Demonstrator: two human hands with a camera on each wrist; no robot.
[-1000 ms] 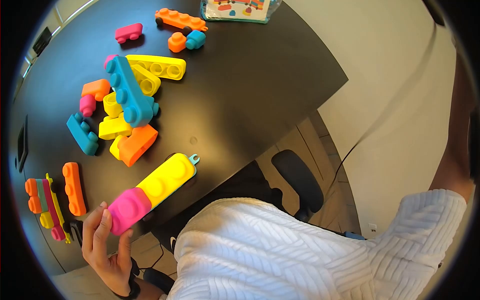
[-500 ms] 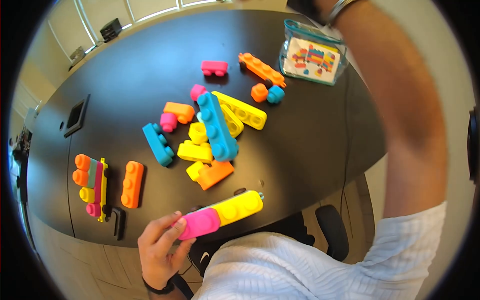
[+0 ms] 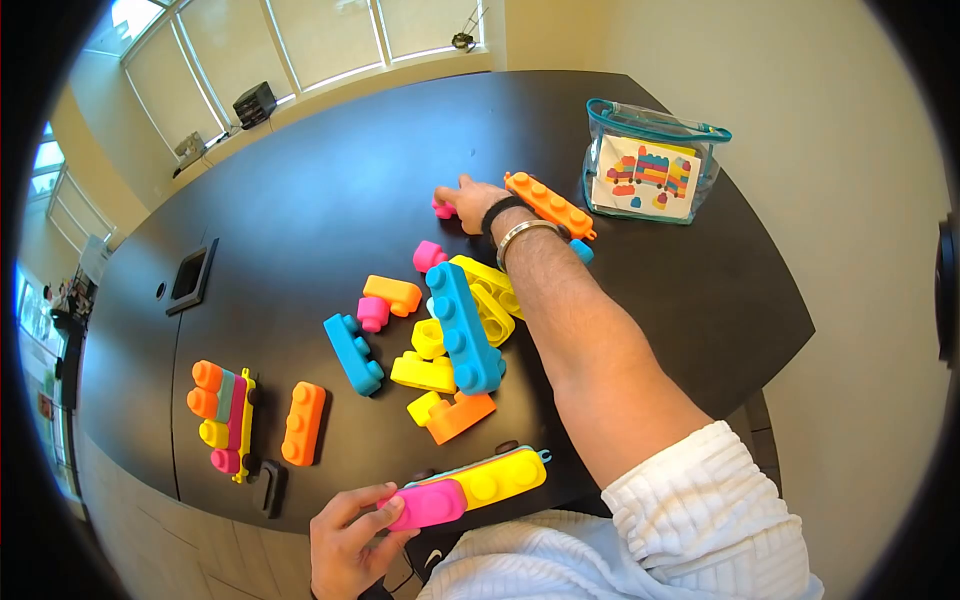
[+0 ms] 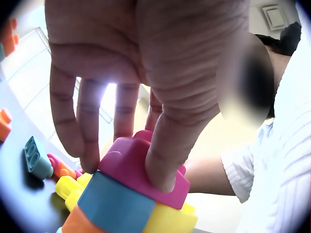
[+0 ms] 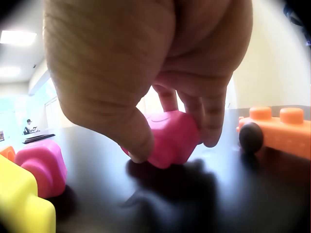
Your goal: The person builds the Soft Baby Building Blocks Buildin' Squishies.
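Observation:
My left hand (image 3: pixel 348 545) grips the pink block (image 3: pixel 428 506) at one end of a stacked toy wagon near the table's front edge. Beside that block, a yellow block (image 3: pixel 505 477) sits on the same stack; the left wrist view shows blue (image 4: pixel 116 203) and orange (image 4: pixel 85 221) blocks below the pink one. At the far side, my right hand (image 3: pixel 472 207) reaches down over another pink block (image 5: pixel 172 138), pinching it between thumb and fingers just over the table. An orange wheeled base (image 3: pixel 548 207) lies right beside that hand.
Loose blocks lie mid-table, with a long blue one (image 3: pixel 463 330) on top. To the left are a built wagon (image 3: pixel 225 420) and an orange block (image 3: pixel 303 423). A clear bag (image 3: pixel 650 180) with a picture card stands at the back right.
My right arm has swung in from the right side to the far pink block, and its fingers have closed on it. My left hand keeps its grip on the stack. The head view has tilted up.

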